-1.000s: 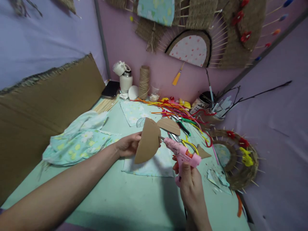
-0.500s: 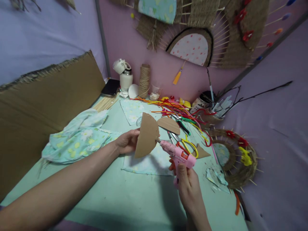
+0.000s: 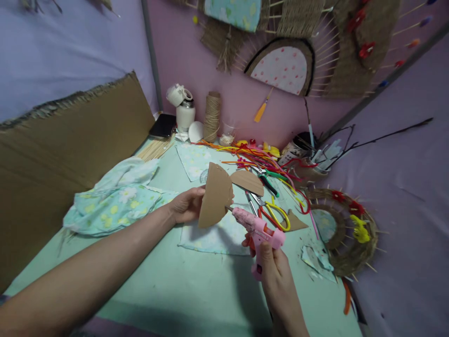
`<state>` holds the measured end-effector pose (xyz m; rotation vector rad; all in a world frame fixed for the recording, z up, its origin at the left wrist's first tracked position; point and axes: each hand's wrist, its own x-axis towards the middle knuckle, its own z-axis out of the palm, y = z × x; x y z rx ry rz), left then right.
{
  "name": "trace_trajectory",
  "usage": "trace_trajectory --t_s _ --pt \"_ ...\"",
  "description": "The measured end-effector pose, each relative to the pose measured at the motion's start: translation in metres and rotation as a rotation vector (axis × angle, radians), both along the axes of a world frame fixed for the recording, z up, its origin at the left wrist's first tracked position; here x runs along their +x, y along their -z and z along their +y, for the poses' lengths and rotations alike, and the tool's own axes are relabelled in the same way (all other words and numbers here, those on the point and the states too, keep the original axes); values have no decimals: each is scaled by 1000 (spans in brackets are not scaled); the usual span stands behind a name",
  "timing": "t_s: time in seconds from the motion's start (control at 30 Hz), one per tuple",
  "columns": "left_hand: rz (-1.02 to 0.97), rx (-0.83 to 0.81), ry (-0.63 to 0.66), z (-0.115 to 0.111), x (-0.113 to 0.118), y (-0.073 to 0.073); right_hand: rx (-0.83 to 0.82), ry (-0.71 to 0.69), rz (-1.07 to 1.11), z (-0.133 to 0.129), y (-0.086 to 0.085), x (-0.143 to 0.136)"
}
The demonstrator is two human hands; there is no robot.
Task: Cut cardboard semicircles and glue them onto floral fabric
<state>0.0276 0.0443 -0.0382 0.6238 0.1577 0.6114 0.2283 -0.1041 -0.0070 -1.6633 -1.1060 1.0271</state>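
My left hand [image 3: 188, 205] grips a half-round cardboard piece [image 3: 214, 196] by its straight edge, raised above the table; some of the fingers are hidden behind it. My right hand [image 3: 271, 262] is wrapped round the handle of a pink glue gun [image 3: 257, 227]. The gun's dark nozzle points left and meets the lower part of the curved edge. Below the cardboard lies a square of floral cloth [image 3: 196, 241]. A second half-round cardboard piece [image 3: 248, 182] rests behind, beside yellow and red scissors [image 3: 277, 215].
Crumpled floral cloth [image 3: 115, 206] lies left, before a tall cardboard sheet [image 3: 80, 135]. Pliers [image 3: 268, 182], coloured pipe cleaners [image 3: 242, 152], a twine spool [image 3: 212, 117] and a white bottle [image 3: 185, 116] stand or lie behind. A decorated wreath [image 3: 368, 248] is at right.
The glue gun's nozzle has moved slightly left and down along the cardboard's curved edge. Both hands keep their holds, and the view has shifted a little.
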Motion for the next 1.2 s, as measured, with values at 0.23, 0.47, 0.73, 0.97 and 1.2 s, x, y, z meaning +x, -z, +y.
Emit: trace_trajectory --t_s 0.23,0.47,0.73,0.97,1.2 --pt "17 -7 -32 1 -1 5 -6 11 -37 0 3 -1" --pt "5 -32 -61 2 -1 9 -8 -5 -17 -3 6 -1" --pt "35 -71 -126 2 0 11 -1 50 -13 -7 -2 -11" --pt "57 -64 -161 2 1 9 29 -12 -50 -9 16 -4" --pt "64 -50 -223 2 2 8 0 -40 -47 -12 15 -6"
